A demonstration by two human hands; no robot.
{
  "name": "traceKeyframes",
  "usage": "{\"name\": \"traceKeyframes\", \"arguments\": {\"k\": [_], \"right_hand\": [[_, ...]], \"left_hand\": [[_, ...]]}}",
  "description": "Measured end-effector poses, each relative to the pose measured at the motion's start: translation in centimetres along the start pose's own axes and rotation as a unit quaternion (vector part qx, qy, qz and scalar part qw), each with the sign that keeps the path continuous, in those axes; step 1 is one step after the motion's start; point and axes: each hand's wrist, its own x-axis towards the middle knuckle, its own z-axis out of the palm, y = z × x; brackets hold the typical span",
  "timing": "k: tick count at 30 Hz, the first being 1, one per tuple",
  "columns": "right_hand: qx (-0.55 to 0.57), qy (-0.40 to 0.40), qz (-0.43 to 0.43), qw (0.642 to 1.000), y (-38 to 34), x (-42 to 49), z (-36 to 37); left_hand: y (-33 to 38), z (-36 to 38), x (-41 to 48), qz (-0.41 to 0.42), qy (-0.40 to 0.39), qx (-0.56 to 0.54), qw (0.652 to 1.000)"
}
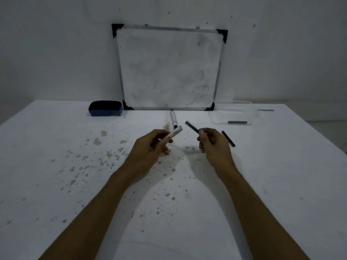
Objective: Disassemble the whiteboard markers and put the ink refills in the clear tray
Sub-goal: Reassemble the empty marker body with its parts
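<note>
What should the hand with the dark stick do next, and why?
Probably carry it over to the clear tray and drop it in. The right hand holds a dark ink refill, already free of the white marker barrel held in the left hand. One grey refill already lies in that tray.

A white tabletop (56, 147) speckled with brownish and grey stains; a white whiteboard (169, 68), smudged grey, with black corner caps at the far edge; a dark blue eraser (105, 108) beside it. A clear tray (232, 117) holds a grey ink refill (237, 122); a white marker (173, 119) with black ends lies near centre.
</note>
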Motion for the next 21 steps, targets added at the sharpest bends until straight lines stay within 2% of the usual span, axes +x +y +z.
{"name": "traceKeyframes", "arguments": {"k": [4,7,14,21], "right_hand": [[0.183,-0.048,0.097,0.977,0.1,-0.5,1.1],[0.239,-0.067,0.140,0.959,0.3,-0.5,1.8],[0.288,-0.049,0.153,0.944,0.4,-0.1,2.0],[0.196,-0.039,0.123,0.972,0.5,-0.3,2.2]], "left_hand": [[-1.0,-0.7,-0.2,0.029,0.005,0.062,0.998],[-1.6,-0.4,0.1,0.052,0.013,0.080,0.995],[-2.7,-0.5,0.6,0.068,0.046,0.158,0.984],[-2.7,-0.2,0.7,0.113,0.025,0.186,0.976]]}}
